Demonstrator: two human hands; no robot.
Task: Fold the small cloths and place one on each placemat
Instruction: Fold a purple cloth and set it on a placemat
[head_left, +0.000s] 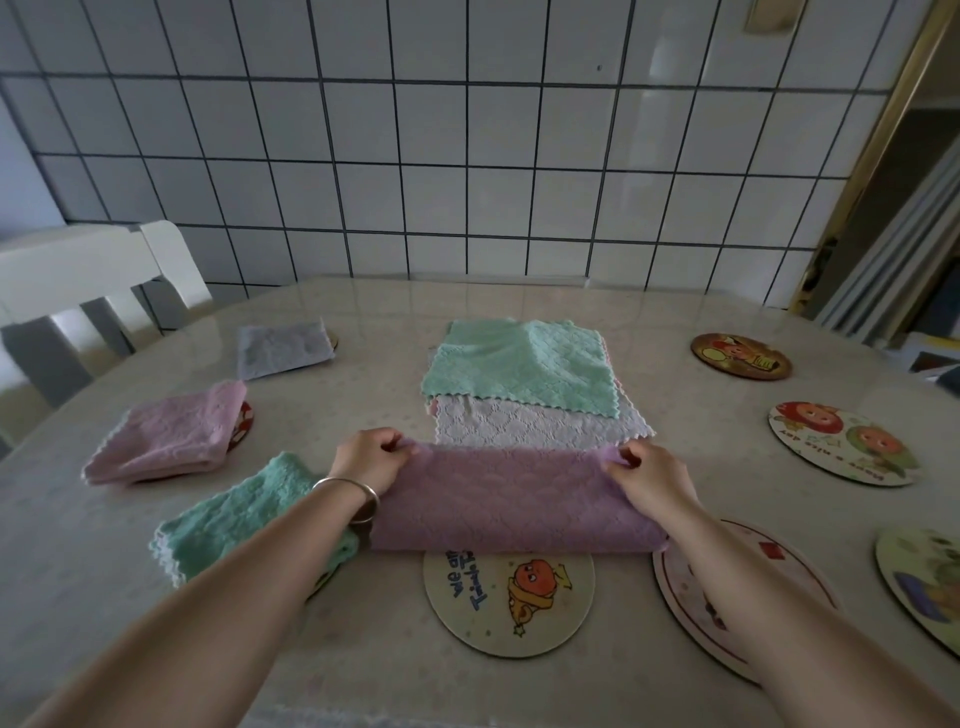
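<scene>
A purple cloth (514, 499) lies folded in half in front of me. My left hand (371, 460) pinches its far left corner and my right hand (647, 478) pinches its far right corner. Behind it sits a stack of flat cloths, a green cloth (519, 369) on top and a white cloth (535, 428) under it. Three folded cloths lie on placemats at the left: a green one (244, 514), a pink one (171, 436) and a grey one (283, 348). A round placemat (509, 603) with an orange cartoon figure lies bare just below the purple cloth.
Several more round placemats lie at the right: one (696, 603) under my right forearm, one (841, 441) farther right, one (740, 356) at the back and one (919, 577) at the edge. A white chair (88, 275) stands at the back left. A tiled wall rises behind the table.
</scene>
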